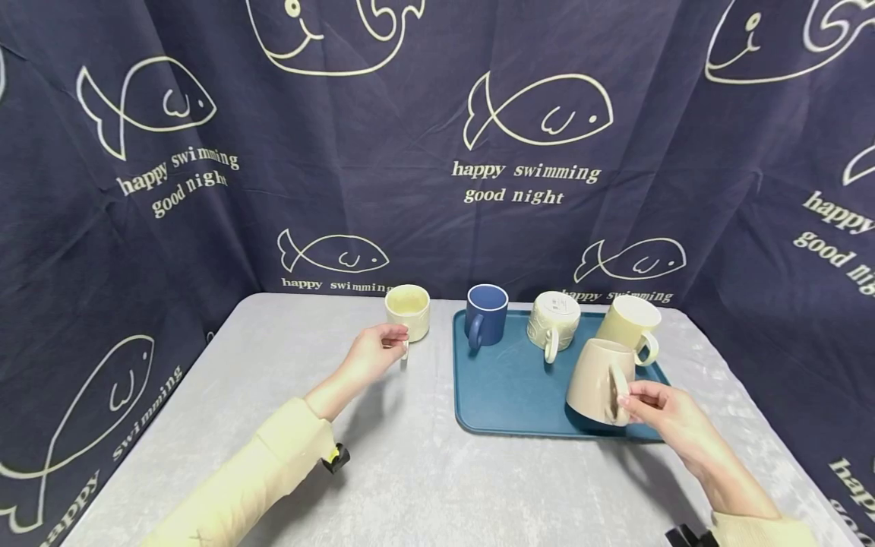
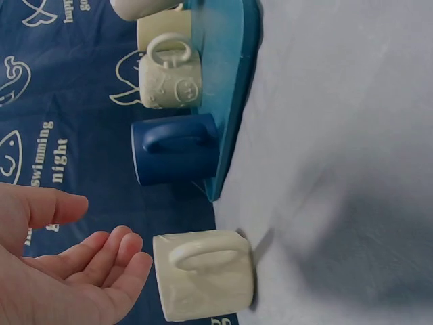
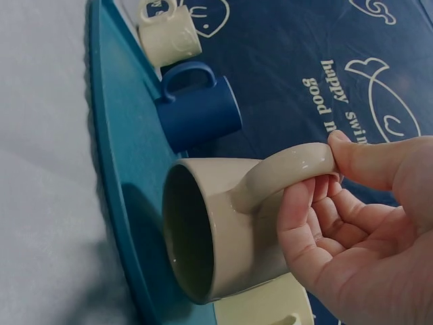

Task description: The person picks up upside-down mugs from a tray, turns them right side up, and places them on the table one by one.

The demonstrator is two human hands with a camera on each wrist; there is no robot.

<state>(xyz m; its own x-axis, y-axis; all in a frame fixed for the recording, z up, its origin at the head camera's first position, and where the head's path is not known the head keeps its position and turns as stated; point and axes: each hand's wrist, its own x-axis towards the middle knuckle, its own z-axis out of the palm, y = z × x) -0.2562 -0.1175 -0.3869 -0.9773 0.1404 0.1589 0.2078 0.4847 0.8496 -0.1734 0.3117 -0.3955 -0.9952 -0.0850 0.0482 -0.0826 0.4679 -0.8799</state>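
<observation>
My left hand [image 1: 371, 355] hovers by the cream mug [image 1: 418, 323], which stands upright on the table, its handle facing me. In the left wrist view, thumb and fingers [image 2: 84, 264] are parted and hold nothing; a gap separates them from that mug. On the other side, my right hand [image 1: 673, 416] pinches the handle of a beige mug [image 1: 593, 380] between thumb and fingers. This mug is upside down and slightly tilted, mouth towards the front right of the blue tray [image 1: 502, 395]. Whether its rim touches the tray I cannot tell.
Along the tray's back stand an upright dark blue mug [image 1: 494, 323], an upturned embossed cream mug [image 1: 547, 334] and a pale yellow mug [image 1: 615, 323], partly hidden by the beige one. A navy curtain [image 1: 410, 152] with fish drawings hangs behind the grey table [image 1: 410, 486].
</observation>
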